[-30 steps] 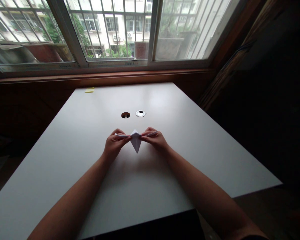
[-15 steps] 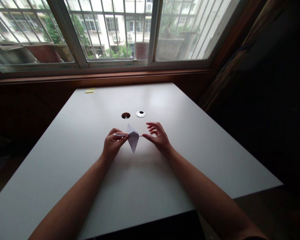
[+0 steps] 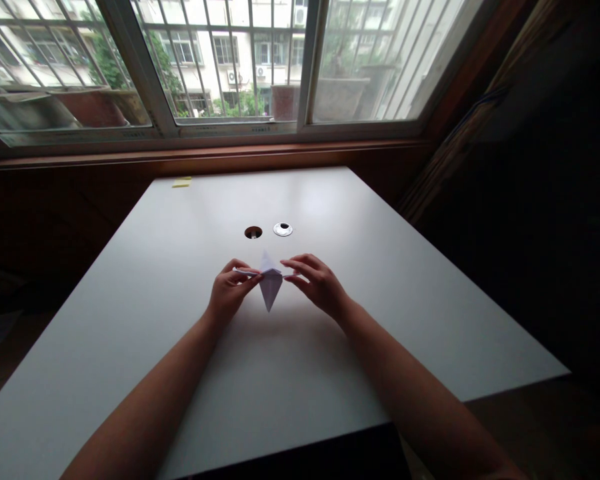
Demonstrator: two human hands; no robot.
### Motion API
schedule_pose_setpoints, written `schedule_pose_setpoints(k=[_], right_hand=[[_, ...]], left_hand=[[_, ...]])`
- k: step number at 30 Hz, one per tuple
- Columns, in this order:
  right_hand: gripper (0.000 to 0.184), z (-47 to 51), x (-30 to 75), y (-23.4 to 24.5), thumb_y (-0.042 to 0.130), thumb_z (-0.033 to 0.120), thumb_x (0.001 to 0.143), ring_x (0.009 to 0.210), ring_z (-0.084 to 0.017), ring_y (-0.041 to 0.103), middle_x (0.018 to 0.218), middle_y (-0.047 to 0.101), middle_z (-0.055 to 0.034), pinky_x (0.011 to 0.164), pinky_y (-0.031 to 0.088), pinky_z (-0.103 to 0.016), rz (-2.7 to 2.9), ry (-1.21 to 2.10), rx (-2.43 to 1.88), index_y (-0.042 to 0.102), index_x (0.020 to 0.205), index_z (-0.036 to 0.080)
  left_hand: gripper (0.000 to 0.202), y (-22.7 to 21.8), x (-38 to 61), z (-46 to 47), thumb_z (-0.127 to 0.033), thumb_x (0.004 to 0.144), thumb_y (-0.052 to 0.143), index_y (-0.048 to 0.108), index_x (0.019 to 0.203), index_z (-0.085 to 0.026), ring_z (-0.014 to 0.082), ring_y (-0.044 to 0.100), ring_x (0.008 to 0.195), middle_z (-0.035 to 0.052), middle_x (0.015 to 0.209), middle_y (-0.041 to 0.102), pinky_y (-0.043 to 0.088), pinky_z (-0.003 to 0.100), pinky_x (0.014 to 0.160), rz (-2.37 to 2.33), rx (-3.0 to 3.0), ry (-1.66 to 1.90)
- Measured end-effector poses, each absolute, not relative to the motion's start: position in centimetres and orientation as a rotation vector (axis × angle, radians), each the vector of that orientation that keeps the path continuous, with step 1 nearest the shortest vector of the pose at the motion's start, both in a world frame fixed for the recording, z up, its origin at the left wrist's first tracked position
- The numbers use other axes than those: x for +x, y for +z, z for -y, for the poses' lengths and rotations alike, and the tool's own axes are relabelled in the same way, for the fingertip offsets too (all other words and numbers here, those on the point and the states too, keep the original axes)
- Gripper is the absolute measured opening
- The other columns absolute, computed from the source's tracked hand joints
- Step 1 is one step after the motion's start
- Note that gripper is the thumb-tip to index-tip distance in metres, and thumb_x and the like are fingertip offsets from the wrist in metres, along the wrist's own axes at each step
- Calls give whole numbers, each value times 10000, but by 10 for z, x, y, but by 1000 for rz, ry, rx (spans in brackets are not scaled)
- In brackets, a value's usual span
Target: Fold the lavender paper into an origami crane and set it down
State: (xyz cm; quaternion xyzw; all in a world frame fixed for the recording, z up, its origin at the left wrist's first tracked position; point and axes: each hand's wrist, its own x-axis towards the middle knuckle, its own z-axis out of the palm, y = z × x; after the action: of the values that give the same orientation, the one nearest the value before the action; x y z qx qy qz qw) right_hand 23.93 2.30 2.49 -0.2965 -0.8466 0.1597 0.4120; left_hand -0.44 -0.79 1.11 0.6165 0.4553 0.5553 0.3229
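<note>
A white folded paper crane [image 3: 271,288] is held above the white table [image 3: 290,373]. One broad point of it hangs down toward me, another reaches away, and narrow folded points stick out left and right. My left hand [image 3: 230,287] pinches the left narrow point near the body, between thumb and fingers. On the other side, the thin right point runs in between the thumb and curled fingers of my right hand [image 3: 317,280]. My right index finger is raised a little over the thumb, and the fingers partly hide the tip of that point.
Beyond the hands, the tabletop has a round cable hole [image 3: 253,233], with a silver ring-shaped cover [image 3: 283,230] beside it. Yellow strips [image 3: 182,182] lie at the far left edge. A barred window [image 3: 230,67] stands behind the table.
My right index finger has come down and leftward, nearer the thumb and the paper. The crane has turned slightly, so its far point shows less. My left hand keeps its pinch.
</note>
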Motion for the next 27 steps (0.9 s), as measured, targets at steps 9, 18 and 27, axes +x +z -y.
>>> schedule_pose_setpoints(k=[9, 18, 27], right_hand=[[325, -24, 242, 28, 621, 268, 941, 883, -201, 647, 1018, 725, -70, 810, 551, -369, 2145, 537, -678, 650, 1262, 305], [212, -25, 242, 28, 636, 301, 930, 802, -195, 623, 931, 742, -68, 742, 534, -353, 2194, 515, -626, 719, 1123, 278], [134, -23, 239, 27, 633, 269, 926, 836, -205, 606, 891, 736, -62, 755, 520, -352, 2241, 411, -628, 707, 1035, 244]], left_hand=[[183, 10, -6, 8, -379, 789, 795, 794, 913, -245, 158, 616, 790, 52, 880, 607, 512, 278, 693, -1170, 1666, 1383], [168, 12, -7, 9, -371, 807, 779, 792, 918, -245, 160, 623, 786, 54, 879, 618, 518, 290, 708, -1132, 1711, 1307], [184, 10, -6, 6, -387, 790, 793, 795, 898, -238, 162, 623, 808, 50, 866, 613, 534, 280, 719, -1109, 1670, 1254]])
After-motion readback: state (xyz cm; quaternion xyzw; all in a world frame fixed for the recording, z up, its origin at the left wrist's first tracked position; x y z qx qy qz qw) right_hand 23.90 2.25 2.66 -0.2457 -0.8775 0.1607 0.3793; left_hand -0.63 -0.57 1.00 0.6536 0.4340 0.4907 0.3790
